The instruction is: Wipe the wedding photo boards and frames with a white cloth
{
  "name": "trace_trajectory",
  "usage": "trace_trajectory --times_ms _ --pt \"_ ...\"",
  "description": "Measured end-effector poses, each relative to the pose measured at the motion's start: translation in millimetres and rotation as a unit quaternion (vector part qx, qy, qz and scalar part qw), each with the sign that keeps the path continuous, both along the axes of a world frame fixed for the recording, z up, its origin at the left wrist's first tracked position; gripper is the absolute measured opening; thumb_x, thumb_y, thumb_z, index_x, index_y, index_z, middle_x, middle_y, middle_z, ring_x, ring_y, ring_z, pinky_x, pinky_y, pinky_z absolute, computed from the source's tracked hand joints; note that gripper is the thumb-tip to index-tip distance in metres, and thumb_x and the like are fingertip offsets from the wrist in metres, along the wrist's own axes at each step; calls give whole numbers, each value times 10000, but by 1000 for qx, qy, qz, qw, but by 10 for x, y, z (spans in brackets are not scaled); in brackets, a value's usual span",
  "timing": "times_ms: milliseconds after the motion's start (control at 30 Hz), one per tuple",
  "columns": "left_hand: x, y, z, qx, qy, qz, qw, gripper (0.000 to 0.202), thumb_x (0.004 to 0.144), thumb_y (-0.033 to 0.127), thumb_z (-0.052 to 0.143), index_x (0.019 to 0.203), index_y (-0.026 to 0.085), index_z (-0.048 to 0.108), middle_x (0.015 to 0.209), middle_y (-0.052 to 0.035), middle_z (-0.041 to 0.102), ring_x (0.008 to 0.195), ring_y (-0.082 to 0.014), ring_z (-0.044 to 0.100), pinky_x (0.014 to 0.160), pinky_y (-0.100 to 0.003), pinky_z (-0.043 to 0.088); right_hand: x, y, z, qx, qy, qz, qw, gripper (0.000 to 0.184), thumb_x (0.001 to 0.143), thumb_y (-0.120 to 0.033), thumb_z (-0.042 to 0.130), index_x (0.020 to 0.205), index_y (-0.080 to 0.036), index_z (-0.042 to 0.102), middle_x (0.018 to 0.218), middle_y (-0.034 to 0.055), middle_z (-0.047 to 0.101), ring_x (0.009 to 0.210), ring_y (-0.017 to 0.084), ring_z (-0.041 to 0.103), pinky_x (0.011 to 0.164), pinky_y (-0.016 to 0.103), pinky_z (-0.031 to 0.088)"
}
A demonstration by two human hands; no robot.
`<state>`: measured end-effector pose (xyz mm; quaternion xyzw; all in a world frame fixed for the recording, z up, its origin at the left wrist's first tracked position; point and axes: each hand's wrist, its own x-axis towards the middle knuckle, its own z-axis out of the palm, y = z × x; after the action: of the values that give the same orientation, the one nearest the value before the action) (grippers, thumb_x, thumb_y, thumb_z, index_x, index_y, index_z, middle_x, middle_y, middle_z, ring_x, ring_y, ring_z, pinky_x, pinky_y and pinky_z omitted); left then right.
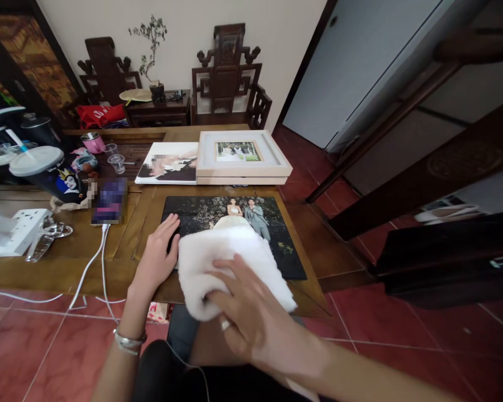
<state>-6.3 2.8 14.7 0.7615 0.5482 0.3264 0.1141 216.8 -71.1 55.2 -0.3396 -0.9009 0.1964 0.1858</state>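
A dark wedding photo print (285, 257) lies flat near the front edge of the wooden table, showing two people in front of dark foliage. A fluffy white cloth (201, 251) covers its lower middle and hangs a little past the table's front edge. My right hand (245, 304), with a ring on it, presses down on the cloth with fingers bent into its folds. My left hand (161, 251) rests at the print's left edge, fingers stretched out, holding nothing. The cloth and my right hand hide the lower part of the picture.
Behind the print stand a pale framed photo (243, 156) and a white-edged photo panel (167, 163). To the left are a plugged-in phone (109, 202), a power strip (19, 231), a lidded black cup (39, 173) and a pink mug (93, 143). Wooden chairs (227, 78) stand beyond.
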Motion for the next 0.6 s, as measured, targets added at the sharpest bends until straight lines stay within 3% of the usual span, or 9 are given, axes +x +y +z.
trace_trajectory --times_ms 167,300,367,467,600 --pt "9 -24 34 -7 -19 -2 1000 413 978 302 396 1300 117 577 1415 -161 526 1360 -256 443 1141 -488 341 -187 678 43 22 -43 -89 995 359 760 -86 462 1052 -131 667 1062 166 640 1148 327 475 1024 520 352" --pt "10 -80 103 12 -98 -3 995 443 996 361 375 1375 178 512 1473 -109 471 1393 -232 394 1169 -451 294 -432 1033 69 44 -79 -133 987 414 802 -83 431 1150 -126 650 1101 177 648 1121 336 492 1001 534 351" --pt "-2 -99 114 22 -159 -1 987 482 998 410 361 1415 193 466 1500 -93 438 1411 -231 361 1185 -430 259 -535 1039 51 66 -81 -111 988 410 809 -97 439 1160 -133 648 1157 170 642 1171 352 468 1038 569 298" --pt "-19 -105 91 24 -260 7 965 557 994 506 295 1449 208 416 1520 -83 411 1414 -241 353 1185 -416 258 -599 884 -15 101 -74 -21 992 370 806 -122 467 1120 -149 662 1269 149 607 1266 380 402 1083 624 208" --pt "-22 -100 55 26 -328 4 944 638 985 575 156 1453 220 408 1525 -70 406 1421 -242 339 1185 -420 256 -442 557 -81 90 -45 103 990 293 741 -161 530 992 -186 681 1266 118 620 1258 389 429 1063 670 223"
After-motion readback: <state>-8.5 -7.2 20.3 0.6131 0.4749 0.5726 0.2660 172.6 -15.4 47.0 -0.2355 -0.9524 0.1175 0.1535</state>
